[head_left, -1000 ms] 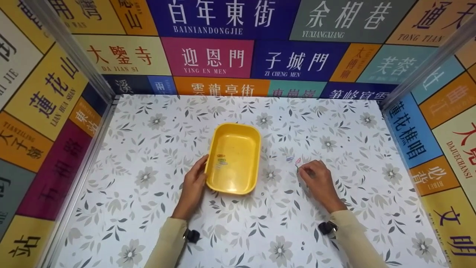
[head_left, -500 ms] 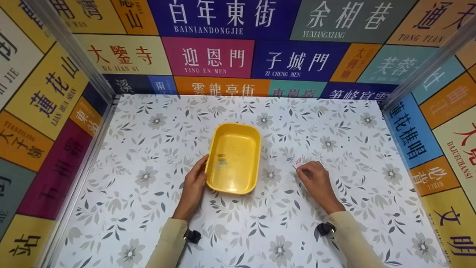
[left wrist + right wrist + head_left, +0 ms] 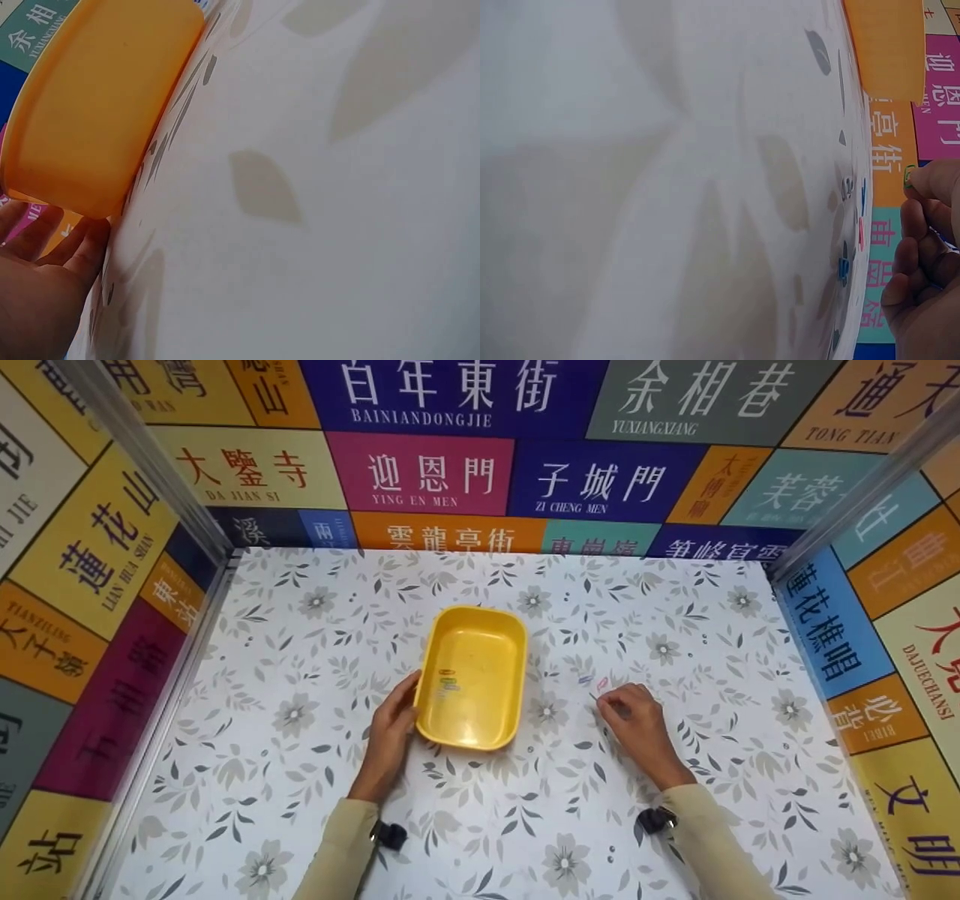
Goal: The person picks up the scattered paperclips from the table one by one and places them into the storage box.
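Observation:
A yellow plastic tray stands near the middle of the table, with several small coloured paper clips lying on its floor toward the left. My left hand rests against the tray's left wall; in the left wrist view its fingers touch the tray low at a corner. Right of the tray, my right hand pinches a green paper clip between thumb and forefinger, the other fingers curled. Just beyond its fingertips, a pink paper clip and a blue paper clip lie on the tabletop.
White cloth with grey flowers and leaves covers the table. Colourful panels with large lettering rise at the back and along both sides. Metal posts stand at the far corners.
My right hand has shifted slightly toward the left, its pinching fingertips now a little apart from the pink paper clip. The left hand and the tray stay in place.

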Demonstrator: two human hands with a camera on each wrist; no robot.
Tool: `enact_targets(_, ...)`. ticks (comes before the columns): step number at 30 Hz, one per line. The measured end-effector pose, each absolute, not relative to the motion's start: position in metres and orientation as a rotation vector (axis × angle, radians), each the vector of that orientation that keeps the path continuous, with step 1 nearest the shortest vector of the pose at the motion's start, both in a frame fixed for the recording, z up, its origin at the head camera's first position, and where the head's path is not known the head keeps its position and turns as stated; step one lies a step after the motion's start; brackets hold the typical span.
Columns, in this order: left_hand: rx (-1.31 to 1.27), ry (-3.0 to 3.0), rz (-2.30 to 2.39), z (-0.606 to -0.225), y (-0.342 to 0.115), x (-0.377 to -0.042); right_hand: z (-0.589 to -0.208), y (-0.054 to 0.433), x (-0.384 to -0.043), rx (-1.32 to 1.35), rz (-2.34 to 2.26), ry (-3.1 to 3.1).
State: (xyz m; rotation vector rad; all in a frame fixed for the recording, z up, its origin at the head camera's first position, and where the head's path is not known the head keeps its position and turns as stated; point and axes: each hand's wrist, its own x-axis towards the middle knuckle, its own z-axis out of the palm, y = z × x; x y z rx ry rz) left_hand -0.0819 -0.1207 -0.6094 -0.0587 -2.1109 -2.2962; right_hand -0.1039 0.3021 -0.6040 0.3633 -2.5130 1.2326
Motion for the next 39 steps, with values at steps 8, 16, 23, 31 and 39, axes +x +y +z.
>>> enact_targets(8, -0.052, -2.116, -2.295, -0.609, -0.121, -0.083, -0.601, 0.300, -0.105, 0.374, 1.230, -2.511)
enact_targets(16, -0.059, -2.099, -2.305, -0.610, -0.121, -0.083, -0.593, 0.298, -0.106, 0.420, 1.185, -2.489)
enact_targets(23, -0.026, -2.106, -2.314, -0.610, -0.121, -0.082, -0.586, 0.291, -0.107, 0.430, 1.185, -2.507)
enact_targets(31, 0.000, -2.131, -2.310, -0.609, -0.122, -0.082, -0.580, 0.278, -0.108, 0.509, 1.174, -2.452)
enact_targets(39, 0.000, -2.170, -2.283, -0.609, -0.122, -0.082, -0.575, 0.265, -0.106, 0.552, 1.196, -2.469)
